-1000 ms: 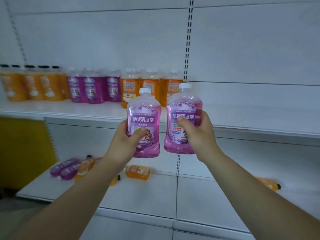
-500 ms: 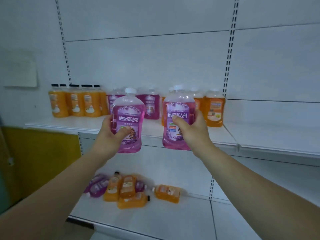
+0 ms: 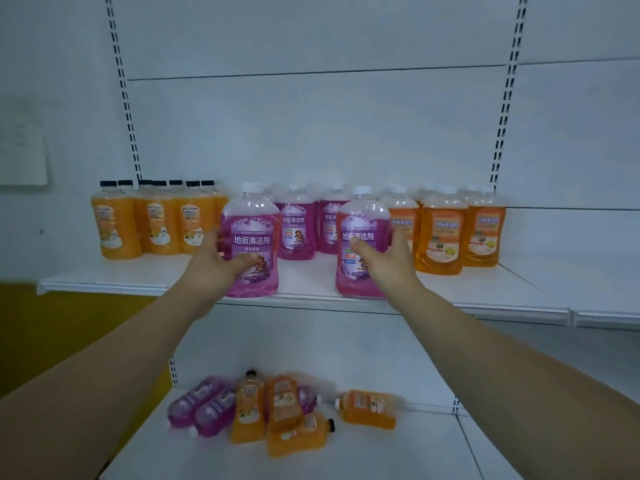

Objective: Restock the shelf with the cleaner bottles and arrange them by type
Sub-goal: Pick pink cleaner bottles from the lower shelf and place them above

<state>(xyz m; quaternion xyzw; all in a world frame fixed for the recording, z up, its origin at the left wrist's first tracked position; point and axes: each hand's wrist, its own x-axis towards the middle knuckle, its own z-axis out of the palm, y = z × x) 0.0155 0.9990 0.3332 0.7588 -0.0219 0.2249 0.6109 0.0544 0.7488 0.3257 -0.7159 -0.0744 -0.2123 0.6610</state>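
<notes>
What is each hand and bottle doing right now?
Left hand: gripping the left bottle, upright.
Right hand: gripping the right bottle, upright.
Back pink bottles: standing, capped.
Black-capped orange bottles: standing.
White-capped orange bottles: standing.
Lower-shelf bottles: lying down, jumbled.

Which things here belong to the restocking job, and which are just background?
Belongs:
- pink clear-plastic cleaner bottle gripped by left hand
- matching pink bottle gripped by right hand
- white upper shelf
- standing black-capped orange bottles
- white-capped orange bottles
- shelved pink bottles
- pile of lying orange and pink bottles below

Lying about:
- white paper sheet on wall
- yellow panel
</notes>
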